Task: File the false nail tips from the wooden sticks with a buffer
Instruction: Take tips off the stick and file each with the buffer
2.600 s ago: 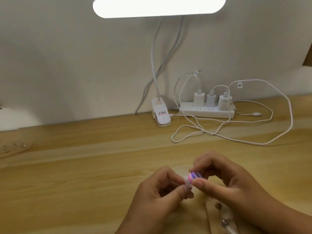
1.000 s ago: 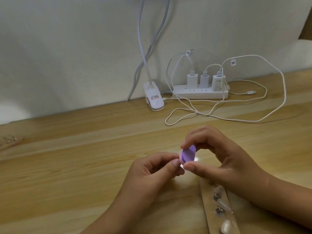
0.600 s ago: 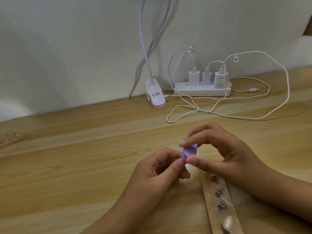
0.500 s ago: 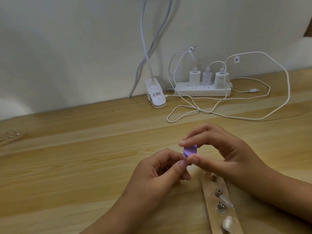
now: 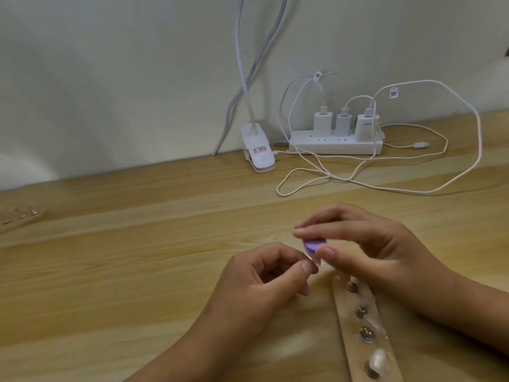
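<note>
Well out to the left of both hands lies a wooden stick [image 5: 20, 220], partly cut off by the frame. The left hand [image 5: 261, 285] curls inward, thumb and forefinger pinching a small clear false nail tip [image 5: 398, 260] that is mostly hidden. Touching it from above is the purple buffer [image 5: 396, 244], gripped between the thumb and fingers of the right hand [image 5: 369, 244]. Just below the right wrist lies a second wooden stick [image 5: 366, 337] carrying more tips. A power strip [image 5: 336, 146] sits well beyond both hands.
</note>
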Demonstrator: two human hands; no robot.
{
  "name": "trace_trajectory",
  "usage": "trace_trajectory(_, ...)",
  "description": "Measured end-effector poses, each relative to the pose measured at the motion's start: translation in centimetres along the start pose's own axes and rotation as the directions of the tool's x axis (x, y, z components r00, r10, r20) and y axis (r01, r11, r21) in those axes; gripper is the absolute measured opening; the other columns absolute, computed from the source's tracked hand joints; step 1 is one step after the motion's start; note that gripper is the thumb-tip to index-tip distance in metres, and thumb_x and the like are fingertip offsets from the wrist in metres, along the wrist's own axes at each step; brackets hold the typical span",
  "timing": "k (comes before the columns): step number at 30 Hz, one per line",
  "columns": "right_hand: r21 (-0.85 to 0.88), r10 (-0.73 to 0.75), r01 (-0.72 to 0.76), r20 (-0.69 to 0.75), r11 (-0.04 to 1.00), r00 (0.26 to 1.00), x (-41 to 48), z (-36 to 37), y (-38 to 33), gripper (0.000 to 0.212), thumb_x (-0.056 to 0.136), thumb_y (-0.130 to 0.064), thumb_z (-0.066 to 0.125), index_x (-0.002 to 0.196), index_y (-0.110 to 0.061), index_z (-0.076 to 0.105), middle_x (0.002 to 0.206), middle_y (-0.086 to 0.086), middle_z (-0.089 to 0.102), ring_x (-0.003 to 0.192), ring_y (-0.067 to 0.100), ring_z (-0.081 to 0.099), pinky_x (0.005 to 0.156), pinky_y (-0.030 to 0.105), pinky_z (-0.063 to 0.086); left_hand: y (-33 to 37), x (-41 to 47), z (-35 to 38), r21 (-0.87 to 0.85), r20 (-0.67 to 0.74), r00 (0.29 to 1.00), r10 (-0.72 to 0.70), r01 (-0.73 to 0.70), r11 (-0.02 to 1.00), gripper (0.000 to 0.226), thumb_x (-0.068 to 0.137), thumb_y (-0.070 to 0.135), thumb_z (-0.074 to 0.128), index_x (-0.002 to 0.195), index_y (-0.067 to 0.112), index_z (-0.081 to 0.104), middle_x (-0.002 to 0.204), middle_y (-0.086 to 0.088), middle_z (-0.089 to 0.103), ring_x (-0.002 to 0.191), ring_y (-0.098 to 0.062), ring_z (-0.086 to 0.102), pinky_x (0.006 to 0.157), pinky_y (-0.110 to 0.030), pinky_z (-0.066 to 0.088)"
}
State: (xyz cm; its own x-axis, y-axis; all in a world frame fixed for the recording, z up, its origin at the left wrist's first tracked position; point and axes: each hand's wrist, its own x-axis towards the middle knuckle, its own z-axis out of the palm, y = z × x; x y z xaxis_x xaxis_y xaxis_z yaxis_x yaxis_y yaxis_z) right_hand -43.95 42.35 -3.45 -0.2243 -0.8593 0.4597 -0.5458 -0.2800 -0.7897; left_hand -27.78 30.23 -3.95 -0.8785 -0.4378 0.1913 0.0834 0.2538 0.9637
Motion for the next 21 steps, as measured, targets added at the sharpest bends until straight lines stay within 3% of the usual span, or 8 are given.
trace_trajectory(2,-0.035,-0.052,0.053,0.031,0.998,0.998,-0.05,0.26,-0.02,0.026,0.089,-0.039,0.065,0.11,-0.028,0.075,0.114,-0.011,0.067,0.115,0.012,0.062,0.094,0.018,0.045,0.13,0.0,0.02,0.011,-0.005,1.0,0.01,-0.01,1.0,0.012,0.082,0.036,0.068,0.072,0.031,0.072,0.063,0.01,0.066,0.061,0.004,0.058,0.06,-0.006,0.04)
trace_trajectory(6,0.006,0.05,-0.05,-0.018,0.999,0.999,0.18,-0.01,0.15,0.024,0.085,-0.041,0.07,0.107,-0.032,0.075,0.111,-0.014,0.068,0.113,0.008,0.062,0.093,0.019,0.047,0.01,0.05,-0.07,0.025,-0.01,1.0,-0.006,0.006,1.0,0.014,0.082,0.038,0.066,0.081,0.025,0.073,0.064,0.009,0.065,0.065,0.0,0.059,0.063,-0.01,0.042)
trace_trajectory(9,-0.053,-0.054,0.055,0.015,0.997,0.998,-0.06,0.29,-0.05,0.026,0.088,-0.035,0.066,0.111,-0.025,0.074,0.112,-0.01,0.067,0.113,0.013,0.062,0.094,0.018,0.046,-0.03,0.06,0.0,0.042,-0.01,1.0,0.011,-0.011,0.999,0.02,0.081,0.044,0.065,0.081,0.026,0.072,0.065,0.01,0.064,0.065,-0.003,0.056,0.062,-0.013,0.041)
trace_trajectory(12,-0.019,0.027,-0.028,-0.014,0.999,1.0,0.13,0.19,0.15,0.021,0.088,-0.035,0.07,0.107,-0.028,0.075,0.108,-0.014,0.068,0.111,0.008,0.063,0.091,0.015,0.044,-0.27,0.08,0.11,0.09,-0.017,1.0,0.007,-0.005,0.996,0.017,0.085,0.042,0.063,0.083,0.027,0.072,0.065,0.008,0.064,0.068,-0.015,0.061,0.065,-0.015,0.043)
trace_trajectory(16,-0.063,-0.023,0.023,0.006,0.998,1.0,0.02,0.25,0.24,0.024,0.089,-0.034,0.067,0.11,-0.025,0.075,0.109,-0.011,0.067,0.111,0.012,0.063,0.092,0.016,0.045,-0.26,0.03,0.2,0.098,-0.01,1.0,0.03,-0.029,0.995,0.013,0.087,0.038,0.061,0.082,0.031,0.07,0.065,0.012,0.062,0.065,-0.001,0.057,0.063,-0.012,0.041)
trace_trajectory(21,-0.045,0.028,-0.029,-0.021,0.999,0.999,0.1,0.22,0.17,0.026,0.084,-0.04,0.07,0.106,-0.028,0.076,0.107,-0.014,0.067,0.109,0.007,0.063,0.089,0.011,0.044,-0.45,0.08,0.11,0.107,-0.011,1.0,0.008,-0.006,0.994,0.016,0.086,0.042,0.063,0.085,0.029,0.071,0.066,0.011,0.063,0.068,-0.002,0.059,0.065,-0.013,0.043)
